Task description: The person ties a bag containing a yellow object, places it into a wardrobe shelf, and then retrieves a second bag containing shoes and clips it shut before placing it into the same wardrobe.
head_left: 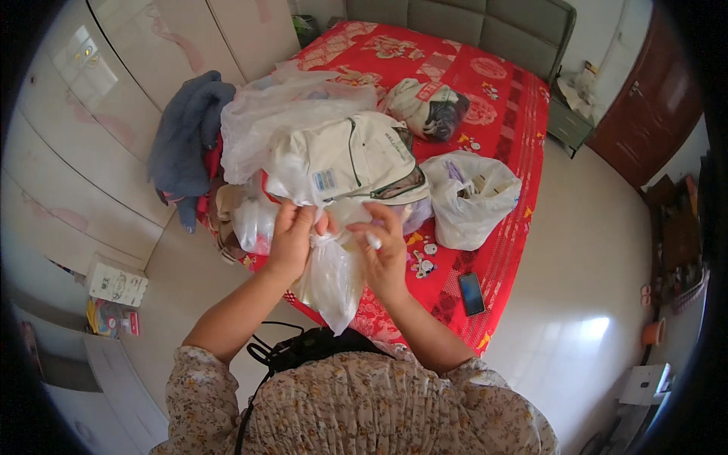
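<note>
A translucent white plastic bag (332, 282) hangs in front of me, its gathered neck between my hands. My left hand (294, 236) pinches that neck, with a loose end of the plastic sticking up above the fingers. Beside the bag is my right hand (383, 250), its fingers bent and spread, the fingertips near the bag's upper part; I see no firm grip there. Just beyond my hands a cream backpack (356, 155) lies on the bed, one of its zipped pockets partly open. What the hanging bag holds is hidden by the plastic.
The bed has a red patterned cover (497, 91). On it lie a filled white plastic bag (474, 201), a phone (471, 294), a bundled bag (428, 108) and a large clear plastic sheet (296, 110). Blue-grey clothing (188, 144) hangs at the left edge, near pale wardrobes (114, 98).
</note>
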`<action>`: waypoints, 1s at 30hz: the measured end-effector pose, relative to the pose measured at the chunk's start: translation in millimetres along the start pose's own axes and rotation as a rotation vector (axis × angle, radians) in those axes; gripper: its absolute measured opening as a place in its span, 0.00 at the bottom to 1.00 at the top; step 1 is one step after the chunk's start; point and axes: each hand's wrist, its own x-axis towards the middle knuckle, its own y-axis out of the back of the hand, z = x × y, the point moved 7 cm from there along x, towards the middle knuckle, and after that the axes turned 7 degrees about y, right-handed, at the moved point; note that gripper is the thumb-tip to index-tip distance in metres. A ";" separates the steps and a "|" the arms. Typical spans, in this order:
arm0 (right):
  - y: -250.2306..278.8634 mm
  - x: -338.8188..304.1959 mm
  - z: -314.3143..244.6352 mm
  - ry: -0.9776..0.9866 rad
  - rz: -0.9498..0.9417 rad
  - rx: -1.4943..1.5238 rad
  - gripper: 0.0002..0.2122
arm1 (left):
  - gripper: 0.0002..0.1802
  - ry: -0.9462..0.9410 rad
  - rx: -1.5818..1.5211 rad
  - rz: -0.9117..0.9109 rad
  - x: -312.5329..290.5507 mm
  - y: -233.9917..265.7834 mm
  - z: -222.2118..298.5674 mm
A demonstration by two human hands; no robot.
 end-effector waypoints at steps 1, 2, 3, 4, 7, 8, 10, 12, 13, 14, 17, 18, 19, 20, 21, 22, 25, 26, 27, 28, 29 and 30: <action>0.9 -2.2 22.1 -0.216 0.020 0.233 0.07 | 0.05 0.040 -0.104 -0.032 -0.3 -4.5 2.4; -1.9 -7.6 43.4 -0.432 0.042 0.468 0.08 | 0.06 -0.033 -0.177 -0.091 0.2 -7.6 13.6; 3.0 -8.1 57.8 -0.467 0.075 0.437 0.10 | 0.07 -0.061 -0.146 -0.128 0.7 -14.7 21.8; -1.0 -12.6 68.3 -0.531 0.074 0.506 0.10 | 0.08 -0.093 -0.109 -0.153 -1.9 -18.2 30.3; -10.9 -20.8 94.0 -0.673 0.148 0.747 0.08 | 0.08 -0.081 -0.010 -0.228 -4.7 -20.9 26.2; -3.3 -21.4 97.3 -0.631 0.150 0.676 0.08 | 0.07 -0.034 -0.013 -0.182 -2.2 -16.2 19.3; 11.2 -18.5 87.8 -0.557 0.161 0.540 0.07 | 0.06 0.070 -0.007 -0.089 2.8 -2.0 1.0; 12.0 -27.3 92.9 -0.554 0.213 0.582 0.03 | 0.03 0.157 0.187 0.044 2.5 20.3 -16.2; 9.7 -26.1 86.4 -0.450 0.150 0.422 0.03 | 0.03 0.177 0.348 0.150 -6.2 21.1 -15.4; 5.2 -24.1 80.2 -0.352 0.086 0.259 0.04 | 0.06 0.088 0.346 0.051 -4.7 30.3 -23.6; -2.6 -15.2 37.2 -0.040 -0.062 0.151 0.08 | 0.13 -0.070 1.038 -0.098 -2.3 26.7 -35.2; -6.3 -13.5 18.6 0.052 -0.139 0.029 0.09 | 0.15 -0.125 1.205 -0.114 -1.2 26.0 -39.3; -7.6 -14.5 13.7 0.132 -0.147 0.009 0.10 | 0.17 -0.094 1.261 -0.169 0.8 14.1 -37.8; -10.2 -17.3 9.1 0.212 -0.159 -0.009 0.10 | 0.17 -0.121 1.324 -0.226 -2.4 1.9 -38.4; -12.0 -14.5 8.3 0.191 -0.113 -0.002 0.11 | 0.18 -0.155 1.397 -0.266 -6.2 -5.9 -33.9; -11.0 -14.1 8.7 0.166 -0.127 -0.095 0.11 | 0.18 -0.187 1.470 -0.300 -10.5 -11.4 -33.1; -14.2 -16.7 -0.4 0.174 -0.220 -0.314 0.11 | 0.18 -0.192 1.481 -0.338 -15.0 -18.7 -30.4; -15.3 -14.7 -7.7 0.264 -0.231 -0.304 0.11 | 0.17 -0.218 1.488 -0.364 -14.0 -22.7 -27.7; -15.5 -13.0 -14.7 0.346 -0.241 -0.285 0.12 | 0.15 -0.276 1.471 -0.384 -11.5 -20.3 -33.6; -17.6 -10.7 -22.1 0.432 -0.250 -0.262 0.12 | 0.13 -0.336 1.457 -0.400 -9.0 -20.9 -33.9; -16.5 -6.1 -19.8 0.362 -0.197 -0.207 0.13 | 0.14 -0.302 1.443 -0.358 -10.3 -18.0 -29.9; -10.3 -1.3 -17.0 0.290 -0.141 -0.167 0.15 | 0.15 -0.279 1.420 -0.326 -9.4 -24.9 -23.0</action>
